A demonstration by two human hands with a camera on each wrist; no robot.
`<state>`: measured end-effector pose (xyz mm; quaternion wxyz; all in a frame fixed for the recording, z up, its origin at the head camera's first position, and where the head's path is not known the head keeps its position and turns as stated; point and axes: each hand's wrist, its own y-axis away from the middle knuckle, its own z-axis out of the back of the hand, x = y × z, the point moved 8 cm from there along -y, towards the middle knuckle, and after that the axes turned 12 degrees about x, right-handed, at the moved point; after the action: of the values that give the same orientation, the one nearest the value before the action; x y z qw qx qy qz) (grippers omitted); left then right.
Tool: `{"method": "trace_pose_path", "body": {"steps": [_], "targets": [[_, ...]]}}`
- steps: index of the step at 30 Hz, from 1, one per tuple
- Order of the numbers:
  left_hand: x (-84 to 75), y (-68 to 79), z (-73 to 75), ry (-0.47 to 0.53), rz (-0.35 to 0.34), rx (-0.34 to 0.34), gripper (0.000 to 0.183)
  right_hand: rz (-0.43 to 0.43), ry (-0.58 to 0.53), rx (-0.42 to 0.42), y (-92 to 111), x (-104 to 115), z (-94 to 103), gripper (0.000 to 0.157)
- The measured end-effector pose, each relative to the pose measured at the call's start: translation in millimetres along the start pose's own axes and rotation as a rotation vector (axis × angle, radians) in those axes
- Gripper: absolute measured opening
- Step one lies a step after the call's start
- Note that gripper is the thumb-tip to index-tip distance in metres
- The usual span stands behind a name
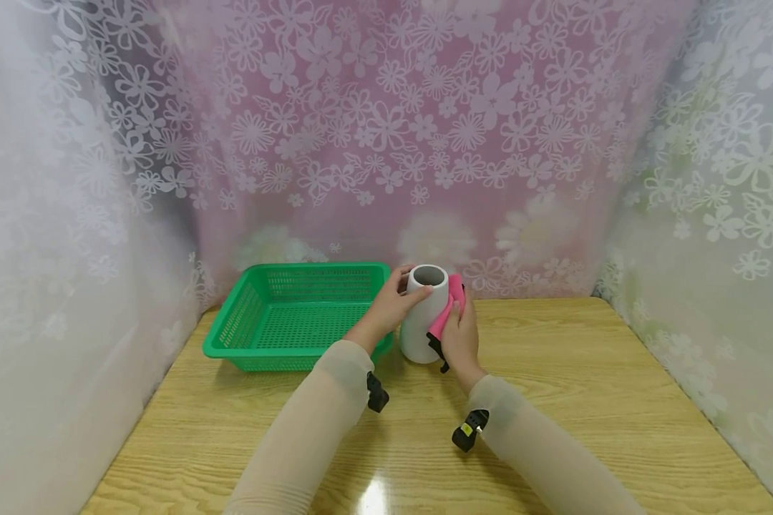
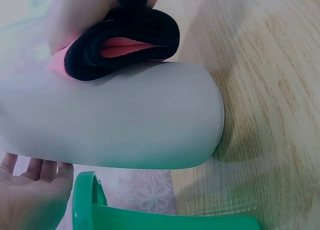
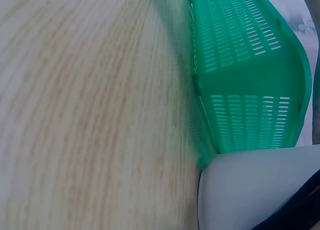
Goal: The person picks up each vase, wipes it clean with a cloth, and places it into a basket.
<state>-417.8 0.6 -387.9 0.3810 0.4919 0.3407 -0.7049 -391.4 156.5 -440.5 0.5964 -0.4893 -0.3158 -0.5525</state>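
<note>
A white vase [image 1: 419, 332] with a round open mouth stands upright on the wooden table. My left hand [image 1: 383, 307] grips it near the top, thumb by the rim and fingers round the far left side. On its right side, my right hand [image 1: 462, 340] holds a folded pink cloth [image 1: 442, 322] with black edging against the wall. The left wrist view shows the cloth's black looped edge [image 2: 122, 50] lying along the vase's smooth side [image 2: 130, 120]. Only the vase's lower part [image 3: 250, 185] and a dark strip of the cloth appear in the right wrist view.
Just left of the vase is a green plastic basket [image 1: 296, 352] with slotted walls, its right end close to the vase and left forearm. The wooden table [image 1: 573, 386] extends to the right and front. Flowered curtains [image 1: 373, 143] hang behind and at both sides.
</note>
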Motion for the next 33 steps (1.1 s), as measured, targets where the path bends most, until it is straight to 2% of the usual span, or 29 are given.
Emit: {"method": "trace_pose_path", "body": {"steps": [8, 16, 25, 33], "targets": [[-3.6, 1.0, 0.7, 0.003, 0.002, -0.006, 0.072, -0.098, -0.011, 0.055, 1.3, -9.7, -2.4, 0.056], [-4.4, 0.8, 1.1, 0.007, -0.003, -0.006, 0.072, -0.155, -0.045, 0.092, -0.7, -17.6, -3.5, 0.055], [-2.4, 0.5, 0.8, -0.01, 0.001, -0.003, 0.074, -0.295, -0.072, 0.208, -1.8, -34.3, -6.8, 0.058], [-2.6, 2.8, -2.2, -0.02, 0.013, 0.01, 0.073, -0.347, -0.129, 0.213, 0.3, -39.9, -8.1, 0.055]]}}
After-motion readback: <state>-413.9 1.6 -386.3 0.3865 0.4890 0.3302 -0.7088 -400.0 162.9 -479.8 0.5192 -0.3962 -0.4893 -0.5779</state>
